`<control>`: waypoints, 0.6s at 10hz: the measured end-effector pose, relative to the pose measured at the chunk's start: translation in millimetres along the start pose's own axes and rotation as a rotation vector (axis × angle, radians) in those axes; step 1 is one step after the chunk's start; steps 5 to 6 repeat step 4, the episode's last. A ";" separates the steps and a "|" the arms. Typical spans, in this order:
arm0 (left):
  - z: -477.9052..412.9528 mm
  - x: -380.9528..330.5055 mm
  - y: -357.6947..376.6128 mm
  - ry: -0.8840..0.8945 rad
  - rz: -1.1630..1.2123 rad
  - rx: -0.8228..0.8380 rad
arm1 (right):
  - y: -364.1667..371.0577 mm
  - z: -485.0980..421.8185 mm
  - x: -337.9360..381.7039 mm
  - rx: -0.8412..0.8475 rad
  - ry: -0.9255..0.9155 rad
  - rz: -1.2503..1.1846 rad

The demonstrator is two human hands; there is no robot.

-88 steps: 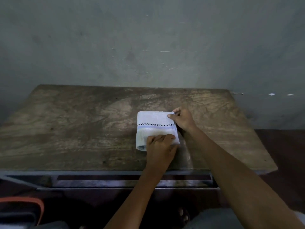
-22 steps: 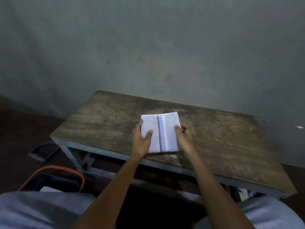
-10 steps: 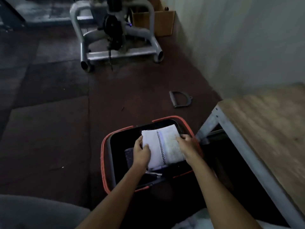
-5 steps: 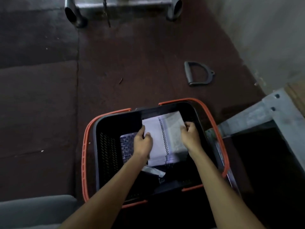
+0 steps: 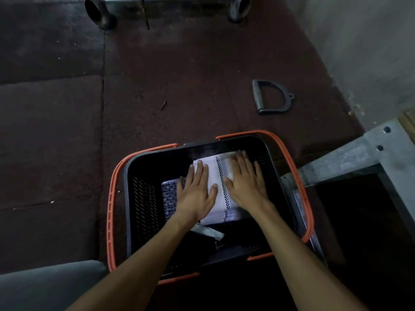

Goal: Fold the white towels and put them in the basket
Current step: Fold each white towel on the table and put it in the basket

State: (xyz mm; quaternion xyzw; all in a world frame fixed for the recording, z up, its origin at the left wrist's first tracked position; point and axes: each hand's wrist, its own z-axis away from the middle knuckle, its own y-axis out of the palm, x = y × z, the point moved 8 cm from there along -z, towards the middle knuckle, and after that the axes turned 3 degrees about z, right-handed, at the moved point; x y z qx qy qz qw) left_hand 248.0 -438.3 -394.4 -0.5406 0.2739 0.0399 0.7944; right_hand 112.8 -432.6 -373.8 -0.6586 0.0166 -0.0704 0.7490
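A folded white towel (image 5: pixel 221 194) with a black checkered stripe lies inside the black basket (image 5: pixel 143 198), which has orange handles. My left hand (image 5: pixel 197 189) lies flat on the towel's left half with straight fingers. My right hand (image 5: pixel 246 182) presses flat on its right half. Under the towel the edges of more white cloth (image 5: pixel 207 231) show, partly hidden.
The basket stands on a dark red floor beside the grey metal table leg (image 5: pixel 350 153) at the right. A black D-shaped handle (image 5: pixel 270 97) lies on the floor beyond the basket. Grey metal tube feet (image 5: pixel 98 12) of some equipment stand at the top.
The towel went from the table down into the basket. Half a second ago both hands pinched its sides; now it lies flat and both hands rest open on top of it.
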 end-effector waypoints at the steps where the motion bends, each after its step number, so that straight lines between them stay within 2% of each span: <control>1: -8.7 7.6 12.3 -0.009 -0.105 0.047 | 21.0 -3.6 -9.0 0.070 -0.013 0.067; 3: -24.7 13.2 14.4 -0.035 -0.121 0.103 | 29.3 -19.6 -6.7 0.203 -0.005 0.053; 4: -24.0 9.8 9.9 -0.054 -0.109 0.208 | 20.5 -17.4 -5.8 0.324 0.028 0.034; 6: -24.0 9.8 9.9 -0.054 -0.109 0.208 | 20.5 -17.4 -5.8 0.324 0.028 0.034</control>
